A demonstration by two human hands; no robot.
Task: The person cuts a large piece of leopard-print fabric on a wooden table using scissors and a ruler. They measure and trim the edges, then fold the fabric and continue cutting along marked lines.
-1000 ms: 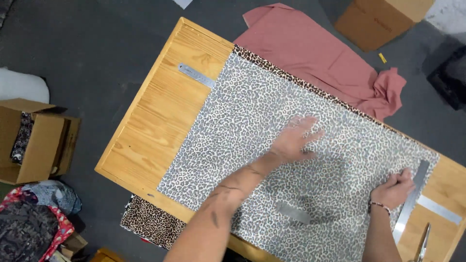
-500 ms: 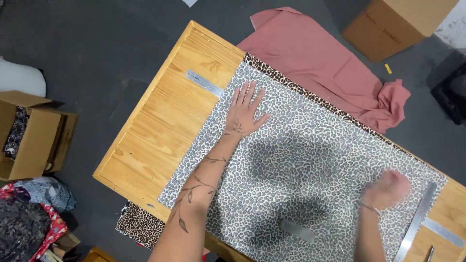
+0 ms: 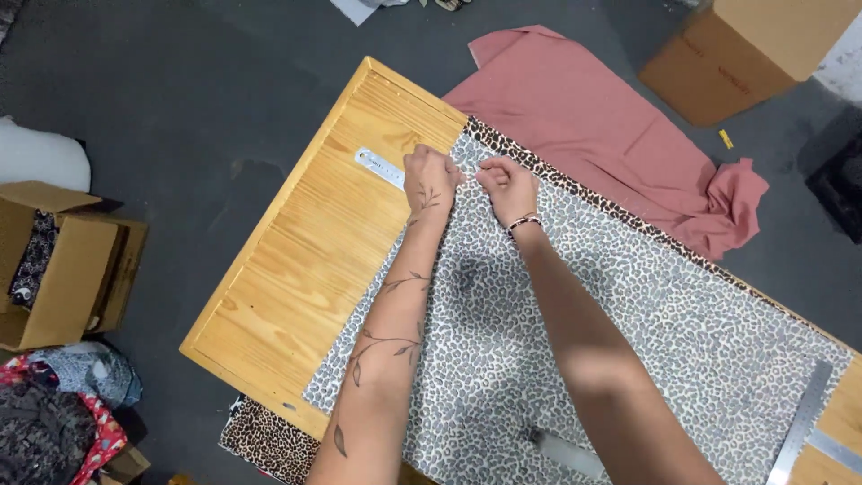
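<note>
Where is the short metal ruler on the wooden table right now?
In the head view, the short metal ruler lies on the wooden table near its far end, just beside the left hand, partly tucked under the leopard-print fabric.

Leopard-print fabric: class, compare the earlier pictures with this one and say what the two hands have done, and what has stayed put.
Both hands moved to the far corner of the leopard-print fabric. The left hand, earlier flat mid-cloth, and the right hand, earlier near the metal square ruler, now pinch the fabric's edge side by side. The small ruler, pink cloth and wooden table stayed put.

Fabric (image 3: 575,332) on table (image 3: 296,269)
</note>
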